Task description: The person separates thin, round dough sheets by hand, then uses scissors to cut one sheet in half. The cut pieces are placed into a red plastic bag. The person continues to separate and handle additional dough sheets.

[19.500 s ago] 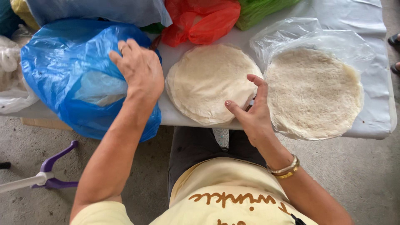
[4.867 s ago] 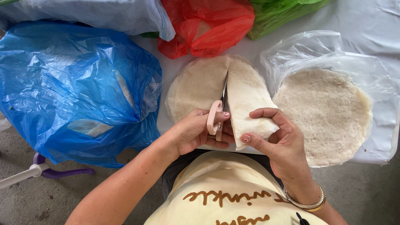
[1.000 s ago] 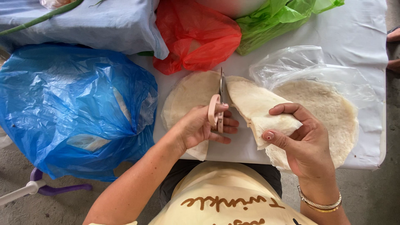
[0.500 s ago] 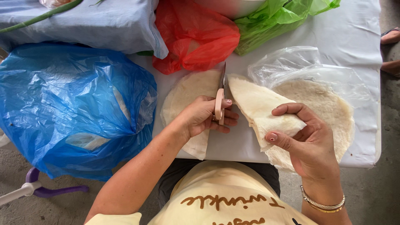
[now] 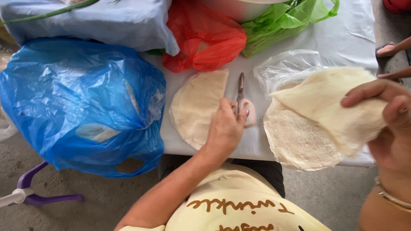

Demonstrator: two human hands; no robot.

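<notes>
My left hand (image 5: 224, 128) rests on the white table, its fingers curled at the pink handle of the scissors (image 5: 241, 90), which lie flat with blades closed and pointing away. Left of it lies a half-round stack of thin pale wrappers (image 5: 197, 107) with a straight cut edge. My right hand (image 5: 387, 124) holds the other cut half stack (image 5: 325, 102) lifted at the right, above a full round stack (image 5: 295, 143) lying on a clear plastic bag (image 5: 287, 66).
A big blue plastic bag (image 5: 81, 98) hangs over the table's left edge. Red (image 5: 205, 38), green (image 5: 278, 25) and pale blue (image 5: 98, 21) bags line the back. Another person's limbs (image 5: 389, 49) show at the far right. A purple-and-white handle (image 5: 25, 194) lies on the floor.
The cut through the stack ended. My right hand lifted its half up and to the right over the round stack. My left hand lowered the scissors flat onto the table.
</notes>
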